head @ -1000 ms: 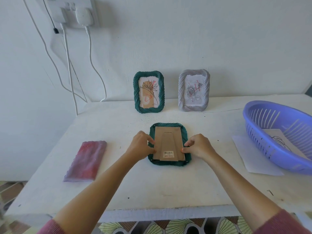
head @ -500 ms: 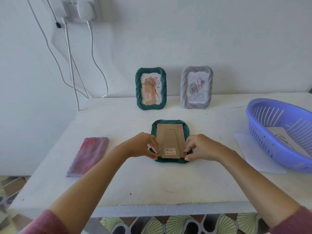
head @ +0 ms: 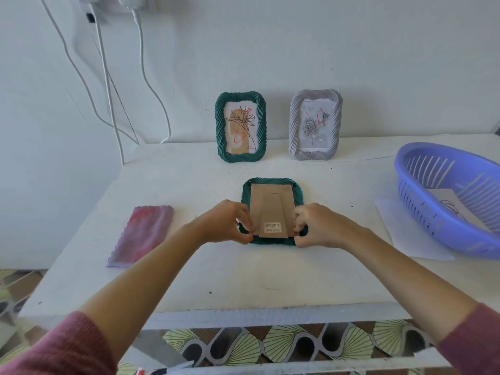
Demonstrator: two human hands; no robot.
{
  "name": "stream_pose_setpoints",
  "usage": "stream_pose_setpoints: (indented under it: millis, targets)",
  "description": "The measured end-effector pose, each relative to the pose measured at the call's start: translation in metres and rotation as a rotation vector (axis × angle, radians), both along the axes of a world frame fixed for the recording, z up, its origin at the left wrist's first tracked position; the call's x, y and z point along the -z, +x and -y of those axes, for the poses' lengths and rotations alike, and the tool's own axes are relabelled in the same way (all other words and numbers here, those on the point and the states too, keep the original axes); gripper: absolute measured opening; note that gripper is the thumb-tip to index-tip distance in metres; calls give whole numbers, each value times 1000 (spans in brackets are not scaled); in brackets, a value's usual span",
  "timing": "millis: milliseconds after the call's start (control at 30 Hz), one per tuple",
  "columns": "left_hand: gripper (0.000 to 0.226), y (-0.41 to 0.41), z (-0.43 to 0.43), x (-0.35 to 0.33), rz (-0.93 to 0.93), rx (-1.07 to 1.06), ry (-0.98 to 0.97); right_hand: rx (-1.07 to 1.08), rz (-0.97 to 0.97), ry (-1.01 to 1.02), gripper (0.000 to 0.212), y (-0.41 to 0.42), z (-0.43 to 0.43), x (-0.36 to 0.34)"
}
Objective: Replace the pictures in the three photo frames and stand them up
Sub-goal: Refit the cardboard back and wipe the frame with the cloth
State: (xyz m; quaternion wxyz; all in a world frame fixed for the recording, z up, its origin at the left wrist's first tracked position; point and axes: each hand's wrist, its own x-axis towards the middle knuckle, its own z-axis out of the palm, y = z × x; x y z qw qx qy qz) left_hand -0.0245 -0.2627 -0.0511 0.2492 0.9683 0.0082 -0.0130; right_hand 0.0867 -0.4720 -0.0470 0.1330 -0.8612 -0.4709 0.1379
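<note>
A green photo frame (head: 271,182) lies face down in the middle of the white table (head: 205,272), its brown cardboard back (head: 271,204) with a barcode sticker facing up. My left hand (head: 228,221) pinches the frame's near left corner and my right hand (head: 315,224) pinches its near right corner. Against the wall stand a second green frame (head: 240,126) with a flower drawing and a grey frame (head: 315,124) with a rose drawing.
A purple plastic basket (head: 422,201) with a drawn sheet inside sits at the right, on a white paper sheet (head: 405,239). A pink-purple cloth (head: 142,234) lies at the left. White cables (head: 108,85) hang down the wall at back left.
Both hands slid from the frame's middle sides toward its near corners, fingers curling onto the lower edge of the cardboard back. The frame stays flat.
</note>
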Motion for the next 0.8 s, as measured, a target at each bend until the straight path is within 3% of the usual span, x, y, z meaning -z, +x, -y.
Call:
stream_pose_setpoints:
  millis: [500, 800]
  targets:
    - [9, 2, 4, 7, 84, -12, -2, 31, -36, 112, 21, 2, -3, 8]
    - [10, 0, 1, 8, 66, -17, -72, 90, -140, 167, 7, 5, -3, 6]
